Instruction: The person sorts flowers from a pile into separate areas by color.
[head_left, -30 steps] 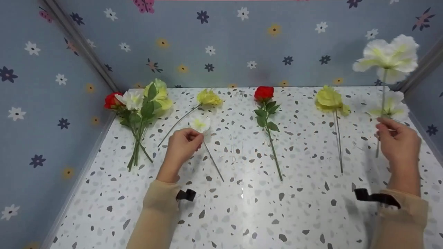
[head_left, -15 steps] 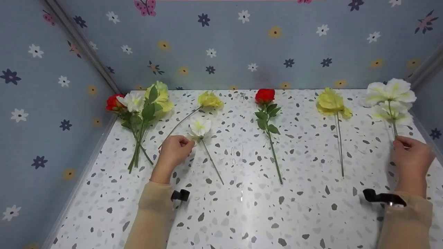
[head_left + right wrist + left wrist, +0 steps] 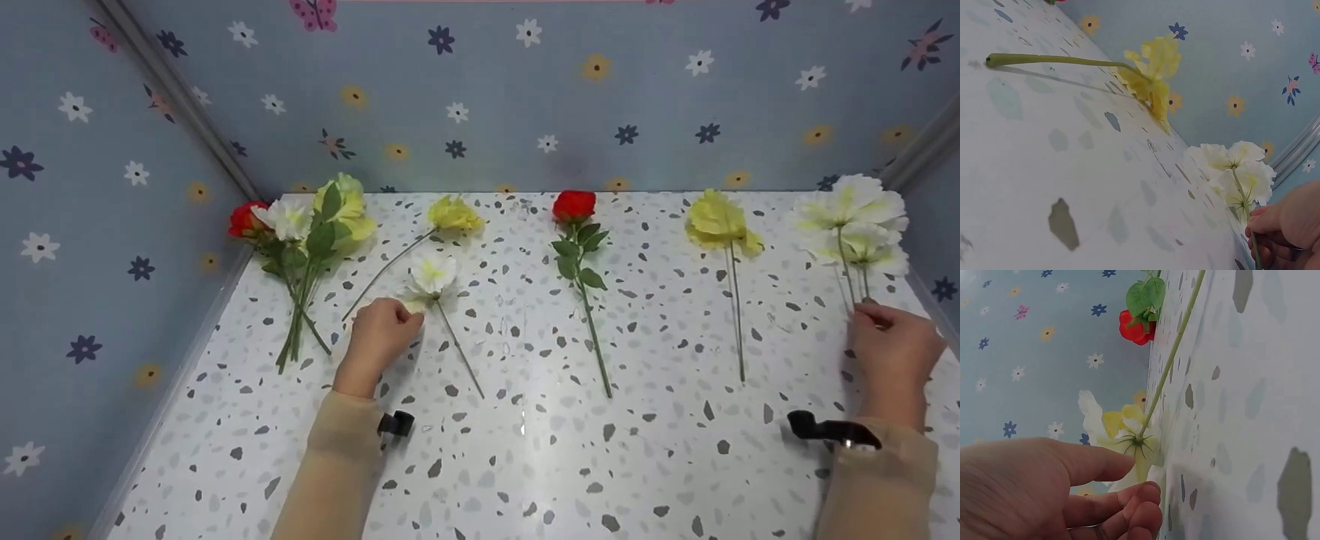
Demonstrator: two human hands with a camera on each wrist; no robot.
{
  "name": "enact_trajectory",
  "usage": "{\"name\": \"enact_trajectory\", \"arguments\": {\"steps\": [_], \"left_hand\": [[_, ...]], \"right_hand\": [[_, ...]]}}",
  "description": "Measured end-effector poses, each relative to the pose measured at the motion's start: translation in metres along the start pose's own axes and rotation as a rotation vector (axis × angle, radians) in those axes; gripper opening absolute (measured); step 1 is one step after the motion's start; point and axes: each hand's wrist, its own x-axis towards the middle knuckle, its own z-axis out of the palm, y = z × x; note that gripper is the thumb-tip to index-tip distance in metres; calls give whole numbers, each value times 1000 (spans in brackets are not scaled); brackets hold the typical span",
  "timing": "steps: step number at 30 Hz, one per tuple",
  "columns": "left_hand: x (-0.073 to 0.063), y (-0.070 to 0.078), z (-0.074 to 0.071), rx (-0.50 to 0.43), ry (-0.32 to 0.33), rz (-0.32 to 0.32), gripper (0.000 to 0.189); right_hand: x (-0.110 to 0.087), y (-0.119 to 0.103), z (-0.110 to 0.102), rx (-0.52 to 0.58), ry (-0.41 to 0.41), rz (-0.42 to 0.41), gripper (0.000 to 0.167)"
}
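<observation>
My left hand [image 3: 384, 336] is beside the head of a white artificial flower [image 3: 433, 274] lying on the speckled table. In the left wrist view its thumb and loosely curled fingers stand apart, right at the petals of that white flower [image 3: 1139, 439]. At the far right, my right hand [image 3: 896, 341] pinches the stem of another white flower [image 3: 847, 206] between thumb and fingers. The right wrist view shows its green stem [image 3: 1244, 197] running into the grip. A further white flower [image 3: 874, 247] lies against it, its bloom partly covered.
A bunch of red, white and pale yellow flowers [image 3: 300, 232] lies at the left. Between the hands lie a yellow flower [image 3: 455, 214], a red rose with leaves [image 3: 574, 206] and another yellow flower [image 3: 716, 219]. A patterned wall [image 3: 510, 90] borders the back of the table [image 3: 562, 465].
My right hand has lowered its white flower from upright onto the table beside the other one and shifted slightly right. My left hand has drawn a little down and left from its flower's stem.
</observation>
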Motion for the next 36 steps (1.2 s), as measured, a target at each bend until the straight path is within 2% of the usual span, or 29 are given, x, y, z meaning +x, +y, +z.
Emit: {"name": "enact_trajectory", "arguments": {"steps": [4, 5, 9, 11, 12, 13, 16, 19, 21, 23, 26, 28, 30, 32, 36], "left_hand": [[-1, 4, 8, 3, -13, 13, 46], [5, -3, 16, -10, -13, 42, 47], [1, 9, 28, -10, -70, 49, 52], [-3, 17, 32, -10, -115, 30, 55], [-12, 30, 29, 6, -142, -4, 55], [-14, 33, 31, 12, -158, -11, 55], [-19, 41, 37, 31, -188, -19, 52], [-22, 45, 41, 34, -197, 0, 46], [-22, 44, 44, 28, -212, 0, 42], [-16, 37, 51, 29, -216, 20, 39], [-1, 18, 67, 69, -207, 59, 31], [4, 11, 70, 85, -201, 67, 26], [2, 16, 63, 80, -206, 45, 24], [-6, 27, 50, 48, -200, 20, 24], [-19, 44, 24, -29, -155, -35, 27]], "right_hand": [[0, 3, 0, -7, 2, -14, 47], [0, 4, 0, -10, 1, -20, 47], [2, 7, -1, -27, -8, -38, 48], [2, 7, -2, -25, -13, -37, 48], [1, 7, -3, -20, -15, -31, 48], [0, 6, -4, -13, -20, -23, 48], [-4, 3, -7, -1, -35, -11, 50], [-7, -3, -10, 5, -46, -18, 52], [-9, -7, -12, 14, -53, -29, 53], [-11, -11, -12, 25, -52, -42, 54], [-15, -20, -11, 75, -63, -57, 55], [-18, -27, -7, 131, -70, -76, 55], [-22, -33, -4, 215, -97, -99, 53], [-26, -39, -1, 255, -121, -144, 52], [-39, -52, 9, 226, -146, -286, 52]]}}
